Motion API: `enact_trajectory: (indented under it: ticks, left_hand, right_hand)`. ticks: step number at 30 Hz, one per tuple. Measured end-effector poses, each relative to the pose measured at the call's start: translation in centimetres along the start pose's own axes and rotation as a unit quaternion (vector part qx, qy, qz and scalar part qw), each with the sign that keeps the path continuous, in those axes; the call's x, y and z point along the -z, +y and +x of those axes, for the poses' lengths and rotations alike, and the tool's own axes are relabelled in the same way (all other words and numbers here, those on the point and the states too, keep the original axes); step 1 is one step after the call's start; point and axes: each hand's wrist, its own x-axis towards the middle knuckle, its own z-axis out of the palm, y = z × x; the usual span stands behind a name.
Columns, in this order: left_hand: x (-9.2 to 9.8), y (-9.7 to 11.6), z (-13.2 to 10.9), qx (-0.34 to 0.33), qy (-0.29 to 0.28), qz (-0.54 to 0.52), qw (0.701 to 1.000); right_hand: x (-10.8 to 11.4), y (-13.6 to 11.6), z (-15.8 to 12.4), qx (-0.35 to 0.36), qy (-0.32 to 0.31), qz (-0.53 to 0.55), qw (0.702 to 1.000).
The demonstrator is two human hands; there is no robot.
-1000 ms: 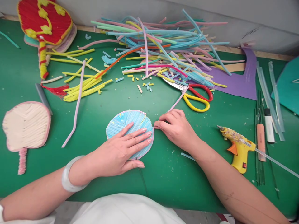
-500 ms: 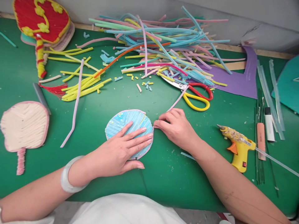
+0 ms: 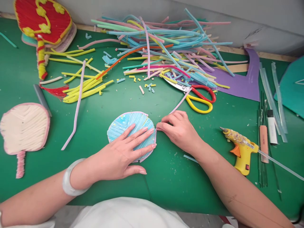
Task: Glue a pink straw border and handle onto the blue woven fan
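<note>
A round light-blue fan face (image 3: 123, 122), covered in ribbed pipe cleaners and edged in pale pink, lies on the green table. Across it my left hand (image 3: 125, 150) rests flat, fingers spread, with the thumb off its lower edge. At the right edge of the disc, my right hand (image 3: 178, 128) pinches a pale pink-lilac pipe cleaner (image 3: 179, 104). That strip runs along the rim and out past my knuckles toward the scissors (image 3: 190, 93). My right fingertips partly cover the point where strip and rim meet. A thin dark wire (image 3: 147, 186) comes out below the disc.
Behind lies a heap of coloured pipe cleaners (image 3: 156, 34) beside purple foam (image 3: 242, 85). A yellow glue gun (image 3: 242, 147) is at right, near glue sticks (image 3: 270, 98). On the left are a cream fan (image 3: 26, 128), a red fan (image 3: 44, 19) and a loose lilac pipe cleaner (image 3: 78, 104).
The fingers of my left hand have spread a little wider, the index finger and its neighbours shifting slightly on the disc. My right hand keeps its pinch in the same place.
</note>
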Motion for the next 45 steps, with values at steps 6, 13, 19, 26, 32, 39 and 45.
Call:
enact_trajectory:
  ticks: [6, 13, 19, 26, 32, 39, 45]
  left_hand:
    - [-0.15, 0.02, 0.04, 0.005, -0.009, 0.004, 1.000]
    - [-0.08, 0.10, 0.20, 0.005, -0.013, 0.009, 1.000]
    - [-0.12, 0.09, 0.15, 0.006, -0.011, -0.006, 1.000]
    - [-0.13, 0.11, 0.21, 0.006, -0.009, -0.015, 1.000]
    - [-0.03, 0.13, 0.22, 0.005, -0.009, -0.018, 1.000]
    - [-0.04, 0.08, 0.23, 0.002, -0.007, -0.010, 1.000]
    - [-0.05, -0.01, 0.21, 0.003, -0.008, -0.008, 1.000]
  right_hand:
    - [0.05, -0.05, 0.04, -0.001, 0.000, 0.002, 1.000]
    - [0.05, -0.13, 0.07, -0.005, -0.001, 0.000, 1.000]
    - [0.01, -0.16, 0.04, -0.003, -0.002, 0.002, 1.000]
    - [-0.02, -0.22, 0.02, -0.010, -0.005, 0.006, 1.000]
    - [-0.06, -0.16, 0.01, -0.002, -0.002, 0.002, 1.000]
    - [0.11, -0.19, -0.02, -0.012, -0.011, 0.016, 1.000]
    - [0.22, -0.23, -0.01, -0.009, -0.009, 0.018, 1.000]
